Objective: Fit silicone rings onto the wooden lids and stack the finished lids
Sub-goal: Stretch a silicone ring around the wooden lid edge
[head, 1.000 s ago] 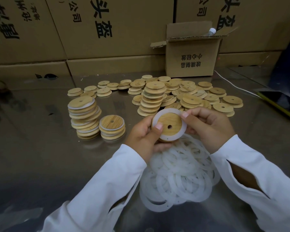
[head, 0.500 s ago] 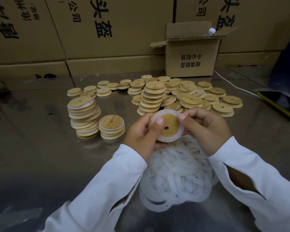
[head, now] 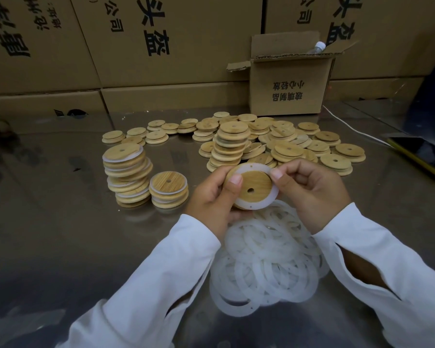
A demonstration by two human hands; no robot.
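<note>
Box (head: 289, 89) open, bottle (head: 318, 47) inside, lid (head: 255, 187) held

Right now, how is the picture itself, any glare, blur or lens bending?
Head view: dim, even light, dull reflections on the steel table, no harsh glare; head view again, the wide lens tilts and bows the cartons toward the edges; the wooden lid gripped by left hand and right hand is sharp.

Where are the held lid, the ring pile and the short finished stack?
held lid (head: 258, 180), head view, wooden face.
ring pile (head: 269, 270), head view, middle rings.
short finished stack (head: 168, 183), head view, top lid.
</note>
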